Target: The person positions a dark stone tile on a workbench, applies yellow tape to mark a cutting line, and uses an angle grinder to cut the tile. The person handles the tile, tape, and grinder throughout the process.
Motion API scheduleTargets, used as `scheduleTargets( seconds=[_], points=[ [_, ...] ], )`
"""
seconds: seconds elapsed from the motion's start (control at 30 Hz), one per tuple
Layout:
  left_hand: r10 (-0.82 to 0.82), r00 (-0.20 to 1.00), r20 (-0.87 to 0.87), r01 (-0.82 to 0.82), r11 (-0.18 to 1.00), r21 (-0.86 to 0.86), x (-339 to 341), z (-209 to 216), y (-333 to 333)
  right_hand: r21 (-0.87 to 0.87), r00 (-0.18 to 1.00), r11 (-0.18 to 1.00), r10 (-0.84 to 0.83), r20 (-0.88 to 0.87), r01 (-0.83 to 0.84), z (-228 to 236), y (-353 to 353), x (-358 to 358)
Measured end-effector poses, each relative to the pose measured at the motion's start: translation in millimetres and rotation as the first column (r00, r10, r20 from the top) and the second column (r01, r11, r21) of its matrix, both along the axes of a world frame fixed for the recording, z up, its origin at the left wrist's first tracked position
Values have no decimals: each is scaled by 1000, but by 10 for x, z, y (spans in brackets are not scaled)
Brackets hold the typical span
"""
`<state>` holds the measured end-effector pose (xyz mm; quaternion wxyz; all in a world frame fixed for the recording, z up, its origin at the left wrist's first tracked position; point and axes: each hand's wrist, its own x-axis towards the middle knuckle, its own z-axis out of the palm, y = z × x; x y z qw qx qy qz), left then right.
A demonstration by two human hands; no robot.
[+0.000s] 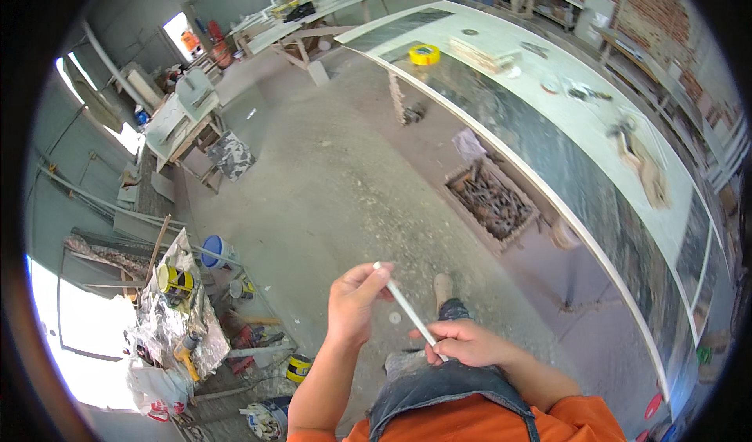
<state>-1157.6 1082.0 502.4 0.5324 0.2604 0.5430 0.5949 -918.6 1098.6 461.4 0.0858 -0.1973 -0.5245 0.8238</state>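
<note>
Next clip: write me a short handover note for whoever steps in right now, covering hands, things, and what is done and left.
Left hand: fingertips pinch the upper end of a thin white stick.
Right hand: closed around the stick's lower end, in front of the waist.
Long stone slab on the right, with yellow tape roll and tools on it.
Done: stick picked up, held in both hands.
Left: cannot tell from this view.

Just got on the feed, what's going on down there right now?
A person in an orange shirt stands on a dusty workshop floor, holding a thin white stick in both hands. The left hand pinches its upper end; the right hand grips the lower end near the waist. A long stone slab lies on the workbench to the right, with a yellow tape roll on it.
</note>
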Motion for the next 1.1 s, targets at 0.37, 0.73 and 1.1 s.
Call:
scheduleTargets(
  seconds=[0.37,0.73,1.1],
  points=[
    [422,905,47,-424,903,64,-1491,-2,1786,60,989,995,72,129,-81,1,2866,-1675],
    [362,932,18,-358,927,-112,-3517,-927,3231,84,986,996,-20,166,6,-315,5223,-3675],
    [-559,720,-411,464,828,-314,-5726,-466,6234,180,956,949,-279,94,259,-69,7476,-5574]
  ],
)
